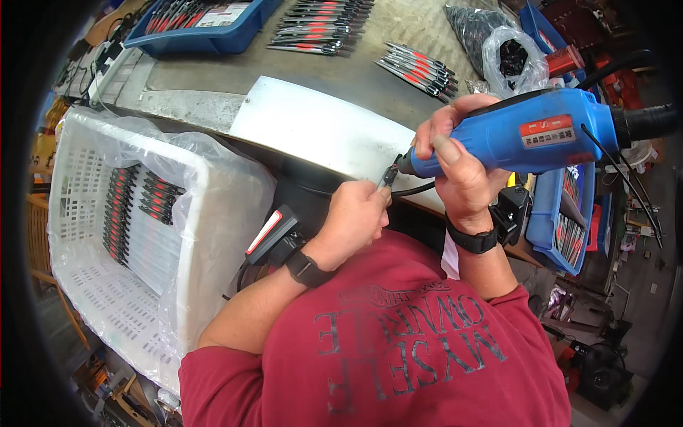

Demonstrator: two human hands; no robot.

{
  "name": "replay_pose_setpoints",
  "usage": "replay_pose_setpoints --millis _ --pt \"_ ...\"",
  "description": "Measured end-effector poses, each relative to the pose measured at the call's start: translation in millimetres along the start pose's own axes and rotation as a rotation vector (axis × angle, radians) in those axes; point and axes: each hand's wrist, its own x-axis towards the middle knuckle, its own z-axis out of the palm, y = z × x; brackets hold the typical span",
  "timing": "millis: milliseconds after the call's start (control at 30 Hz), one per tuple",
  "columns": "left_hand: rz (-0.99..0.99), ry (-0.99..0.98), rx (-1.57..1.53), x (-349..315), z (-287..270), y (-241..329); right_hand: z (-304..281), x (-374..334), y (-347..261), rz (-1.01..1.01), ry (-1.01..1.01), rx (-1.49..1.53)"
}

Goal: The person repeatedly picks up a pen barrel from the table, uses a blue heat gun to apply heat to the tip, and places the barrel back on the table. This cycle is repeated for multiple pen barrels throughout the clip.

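Preferably, the slim grey-and-black tool (388,176), pinched in the closed fingers of the left hand (358,215) and jutting just beyond them, should be held squarely in line with the blue power driver (509,139) gripped by the right hand (464,171)'s wrapped fingers.

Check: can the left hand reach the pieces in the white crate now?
Probably not: the left hand holds a slim part at the tip of the blue driver, though the white crate looks open above the pieces.
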Motion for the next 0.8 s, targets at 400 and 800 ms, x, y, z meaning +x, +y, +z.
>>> replay_pose_setpoints --millis 400,800 --pt "0.018 0.030 -0.051 3 1 -2 9 16 18 -0.081 -0.057 -0.225" --pt "0.025 0.008 -0.018 0 -1 -2 1 5 5 -0.155 0.017 -0.107"
